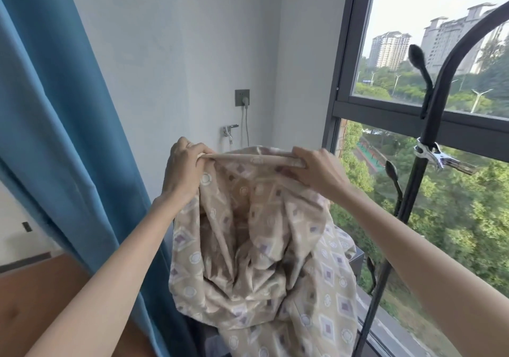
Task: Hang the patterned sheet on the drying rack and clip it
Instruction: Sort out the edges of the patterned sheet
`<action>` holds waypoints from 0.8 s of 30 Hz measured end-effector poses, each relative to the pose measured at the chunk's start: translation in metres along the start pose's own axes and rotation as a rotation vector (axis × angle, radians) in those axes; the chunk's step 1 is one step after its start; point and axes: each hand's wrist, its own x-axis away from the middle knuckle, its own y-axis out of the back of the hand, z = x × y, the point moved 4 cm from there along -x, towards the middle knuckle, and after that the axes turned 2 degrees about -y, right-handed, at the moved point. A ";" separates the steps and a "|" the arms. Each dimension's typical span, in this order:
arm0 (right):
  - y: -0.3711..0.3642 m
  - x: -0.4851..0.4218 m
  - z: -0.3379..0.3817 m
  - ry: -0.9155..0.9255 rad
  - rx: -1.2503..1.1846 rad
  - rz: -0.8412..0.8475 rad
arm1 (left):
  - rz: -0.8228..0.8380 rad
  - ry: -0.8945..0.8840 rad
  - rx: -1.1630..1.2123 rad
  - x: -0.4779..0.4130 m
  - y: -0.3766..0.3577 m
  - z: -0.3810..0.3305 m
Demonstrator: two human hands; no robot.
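A pale wall fills the middle of the frame, with a window at right. At centre, the left hand and the right hand each pinch the top edge of the patterned sheet, fingers curled over the fabric; the beige cloth (diamonds and circles) hangs bunched below. The black drying rack stands at right, a clip on its pole. A blue curtain fills the left.

Below the fingers, whose tips are tucked out of sight under its folded hem, the patterned sheet runs off the bottom edge and hides whatever it rests on. Right of the fingers, the drying rack is cut off at the right and bottom edges; its clip is blurred.
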 end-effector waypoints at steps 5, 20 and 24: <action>0.058 -0.016 0.038 0.213 0.103 -0.554 | -0.106 0.032 -0.031 -0.013 0.011 -0.007; 0.063 -0.030 0.004 -0.086 0.172 -0.166 | 0.070 0.220 0.016 -0.031 0.004 0.032; 0.091 -0.052 0.046 0.081 0.153 -0.308 | 0.207 0.062 0.281 -0.045 0.010 -0.024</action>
